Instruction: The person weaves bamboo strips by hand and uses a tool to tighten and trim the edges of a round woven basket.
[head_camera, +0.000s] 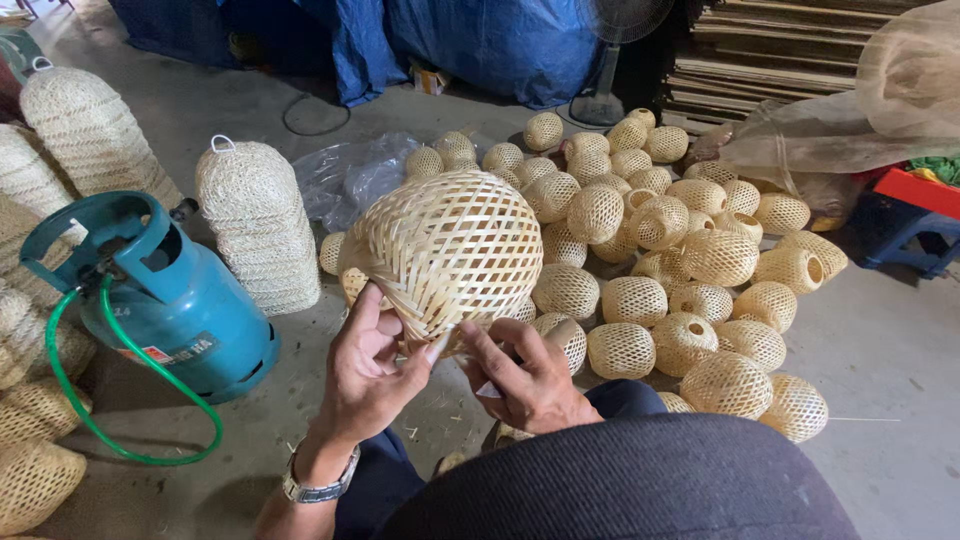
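Observation:
A large round woven bamboo shade, pale yellow with an open lattice, is held up in front of me. My left hand grips its lower rim, thumb pressed against the weave, a metal watch on the wrist. My right hand sits just right of the rim, fingers curled around a small pale object at the shade's bottom edge; what that object is I cannot tell.
Several smaller woven bamboo balls lie heaped on the concrete floor to the right. A teal gas cylinder with a green hose stands left, beside stacked woven shades. A standing fan, blue tarp and stacked boards are at the back.

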